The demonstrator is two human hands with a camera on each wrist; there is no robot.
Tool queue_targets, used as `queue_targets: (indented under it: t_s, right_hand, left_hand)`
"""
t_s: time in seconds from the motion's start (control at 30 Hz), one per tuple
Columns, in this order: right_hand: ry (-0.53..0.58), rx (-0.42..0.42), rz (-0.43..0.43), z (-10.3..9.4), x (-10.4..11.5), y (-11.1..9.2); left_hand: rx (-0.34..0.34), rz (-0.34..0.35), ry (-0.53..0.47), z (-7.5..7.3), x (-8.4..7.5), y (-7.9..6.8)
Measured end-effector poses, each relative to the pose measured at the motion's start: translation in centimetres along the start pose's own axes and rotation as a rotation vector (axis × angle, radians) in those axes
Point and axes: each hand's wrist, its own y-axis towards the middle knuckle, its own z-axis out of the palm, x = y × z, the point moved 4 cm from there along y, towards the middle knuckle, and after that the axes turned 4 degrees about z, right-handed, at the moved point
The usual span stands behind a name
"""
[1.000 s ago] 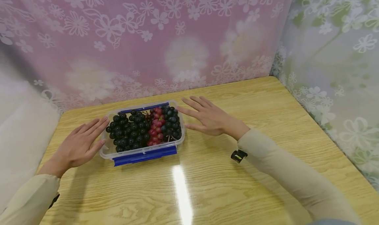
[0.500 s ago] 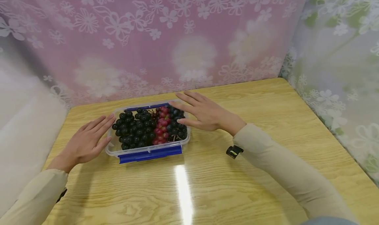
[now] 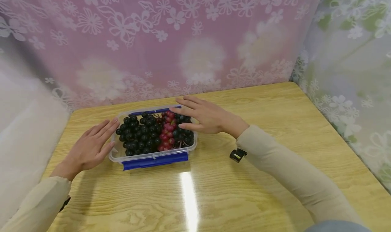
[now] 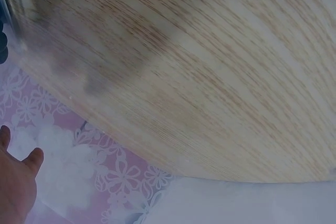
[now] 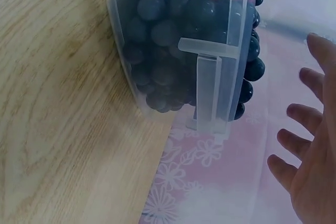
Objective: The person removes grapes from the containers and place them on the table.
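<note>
A clear plastic food container (image 3: pixel 113 155) with blue side latches (image 3: pixel 155 161) stands on the table, full of grapes. Black grapes (image 3: pixel 141 137) fill its left and middle, a strip of red grapes (image 3: pixel 166 133) lies beside them, and dark blue grapes (image 3: pixel 184 138) are at the right end. My left hand (image 3: pixel 91 147) is at the container's left rim, fingers straight; whether it touches is unclear. Over the right end hovers my right hand (image 3: pixel 209 117), fingers spread and holding nothing. The right wrist view shows this hand (image 5: pixel 315 145) apart from the container wall (image 5: pixel 210 93).
The wood-grain table (image 3: pixel 244 198) extends to the front and right. Behind it hangs a pink flowered curtain (image 3: pixel 146 55), with a pale green-grey flowered one (image 3: pixel 345 82) at the right. White cloth (image 3: pixel 27 123) borders the left side.
My right hand has moved left, from beside the container's right rim to above the grapes at that end. The left hand stays by the left rim. The head view has shifted slightly.
</note>
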Motion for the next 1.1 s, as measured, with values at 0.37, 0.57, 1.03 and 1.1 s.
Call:
queue_targets:
  t_s: [0.37,0.57,1.03,1.1]
  right_hand:
    - [-0.024,0.077,0.024,0.6,-0.17,0.09]
    - [-0.051,0.109,0.024,0.91,-0.16,0.01]
    - [-0.045,0.112,0.011,0.81,-0.18,0.13]
    - [-0.049,0.109,-0.001,0.87,-0.11,0.19]
  left_hand:
    - [-0.016,0.002,0.046,-0.15,0.05,-0.04]
    - [-0.01,0.001,0.037,0.08,0.02,-0.02]
    - [-0.017,0.0,0.037,0.25,0.02,-0.04]
    - [-0.019,0.002,0.038,0.26,0.0,-0.02]
